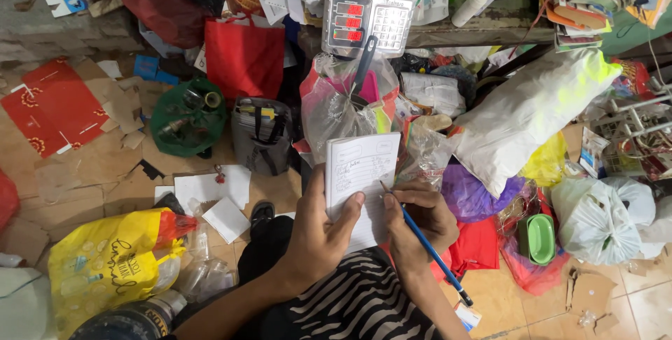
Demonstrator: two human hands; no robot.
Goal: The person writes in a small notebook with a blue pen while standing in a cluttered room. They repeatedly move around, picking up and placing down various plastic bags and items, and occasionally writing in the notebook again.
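Above a floor [105,165] crowded with bags, the left hand [318,231] is gripping a notebook [360,172] while the right hand [416,224], pinching a blue pen [427,249], is writing an entry.

A small white notepad [360,172] is held upright and slightly tilted in front of the person, its open page facing the camera. The page is lined, with a few short rows of dark handwriting near the top; the lower part looks blank. A slim blue pen [427,245] slants across its right side, the dark tip touching the page near the middle of the right edge, the barrel running down and to the right, ending in a darker cap.
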